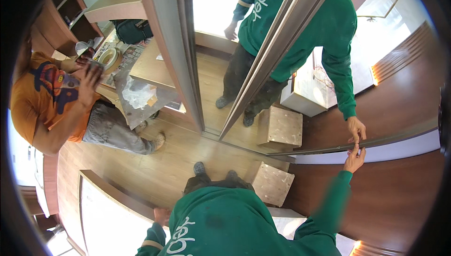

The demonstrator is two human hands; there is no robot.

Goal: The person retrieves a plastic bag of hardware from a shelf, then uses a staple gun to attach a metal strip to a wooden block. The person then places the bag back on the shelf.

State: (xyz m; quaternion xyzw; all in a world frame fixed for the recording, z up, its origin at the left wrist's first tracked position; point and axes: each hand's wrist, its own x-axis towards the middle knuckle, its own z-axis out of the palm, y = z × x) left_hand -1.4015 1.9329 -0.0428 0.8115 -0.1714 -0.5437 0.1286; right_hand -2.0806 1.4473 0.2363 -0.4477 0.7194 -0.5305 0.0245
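Observation:
My right hand (354, 159) is stretched out to the right, fingertips against the thin metal frame (324, 150) along the edge of a tall mirrored door (244, 133). Its fingers are bent and drawn close together; anything small between them cannot be made out. The same hand appears reflected above, meeting it at the frame. Low on the left, my left hand (162, 215) hangs beside the wooden edge (115, 188) of a white-topped surface. It seems loosely open and holds nothing that I can see. My green sleeves and body are mirrored in the door.
A speckled wooden box (272, 183) stands on the floor near my feet. At the left, a person in an orange shirt (51, 98) handles something beside a bench with tape rolls (110, 61), a dark bag (133, 31) and plastic sheeting (138, 94). A brown panel (390, 195) lies right.

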